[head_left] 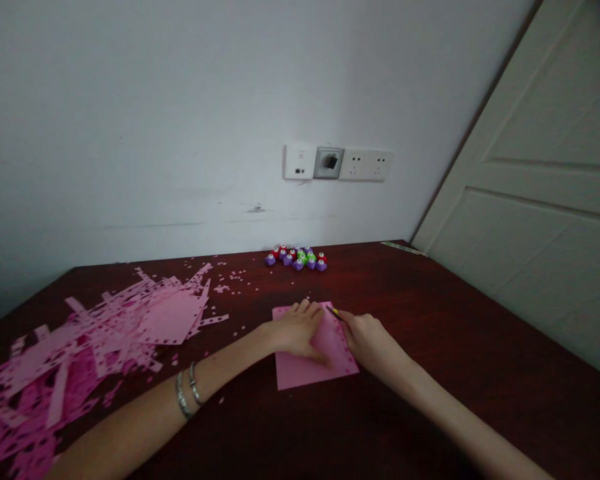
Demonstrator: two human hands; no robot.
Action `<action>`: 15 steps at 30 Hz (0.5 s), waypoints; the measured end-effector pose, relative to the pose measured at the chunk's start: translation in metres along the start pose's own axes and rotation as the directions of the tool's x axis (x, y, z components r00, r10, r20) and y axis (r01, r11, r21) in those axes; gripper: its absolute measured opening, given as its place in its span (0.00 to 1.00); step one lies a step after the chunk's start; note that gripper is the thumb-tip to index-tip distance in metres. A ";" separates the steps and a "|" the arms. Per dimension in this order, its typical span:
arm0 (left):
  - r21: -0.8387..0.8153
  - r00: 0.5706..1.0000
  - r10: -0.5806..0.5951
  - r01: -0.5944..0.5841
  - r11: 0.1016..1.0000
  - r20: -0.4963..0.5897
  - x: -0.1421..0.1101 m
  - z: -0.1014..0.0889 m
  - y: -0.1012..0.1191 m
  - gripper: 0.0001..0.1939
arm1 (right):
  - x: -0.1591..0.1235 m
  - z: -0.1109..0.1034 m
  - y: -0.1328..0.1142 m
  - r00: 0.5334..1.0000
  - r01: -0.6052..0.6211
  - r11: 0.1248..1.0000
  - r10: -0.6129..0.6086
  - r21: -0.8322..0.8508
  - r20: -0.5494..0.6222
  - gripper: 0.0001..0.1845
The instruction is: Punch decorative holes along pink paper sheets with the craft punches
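Observation:
A sheet of pink paper [317,373] lies on the dark red-brown table, with punched holes along its top and right edges. My left hand [297,331] rests flat on the sheet, fingers spread, pressing its upper left part. In my right hand [367,333] is a slim yellow-and-black utility knife [335,312], its dark tip near the sheet's top right corner. Most of the knife's handle is hidden in my closed fingers. Two silver bracelets [181,395] circle my left wrist.
At the left sprawls a big heap of pink paper strips and sheets [173,319], many with holes. Small pink paper bits lie scattered beside it. Several purple, red and green craft punches [300,259] stand near the wall, below the sockets [365,165]. A thin strip [403,247] lies far right.

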State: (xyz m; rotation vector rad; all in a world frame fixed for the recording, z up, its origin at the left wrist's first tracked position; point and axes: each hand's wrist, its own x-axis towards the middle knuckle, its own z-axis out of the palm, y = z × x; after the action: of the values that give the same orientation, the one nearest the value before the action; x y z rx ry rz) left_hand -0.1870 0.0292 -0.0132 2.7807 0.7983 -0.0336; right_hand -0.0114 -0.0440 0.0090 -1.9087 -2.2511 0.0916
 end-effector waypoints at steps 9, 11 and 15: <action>-0.013 1.000 -0.002 0.001 1.000 -0.015 0.003 0.002 -0.001 0.53 | 0.002 -0.004 -0.006 0.999 -0.035 0.999 0.035 0.012 -0.012 0.19; -0.019 1.000 0.000 -0.001 1.000 -0.020 0.003 0.002 -0.002 0.53 | 0.002 -0.004 -0.006 0.999 -0.032 0.999 0.032 0.015 -0.016 0.19; -0.029 1.000 0.002 -0.003 1.000 -0.031 0.003 0.001 -0.002 0.54 | 0.001 -0.003 -0.006 0.999 -0.036 0.999 0.036 -0.022 0.001 0.19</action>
State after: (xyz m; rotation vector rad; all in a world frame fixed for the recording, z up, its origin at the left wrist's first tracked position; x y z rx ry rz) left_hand -0.1859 0.0324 -0.0148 2.7611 0.7959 0.0214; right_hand -0.0168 -0.0439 0.0127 -1.9607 -2.2282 0.0735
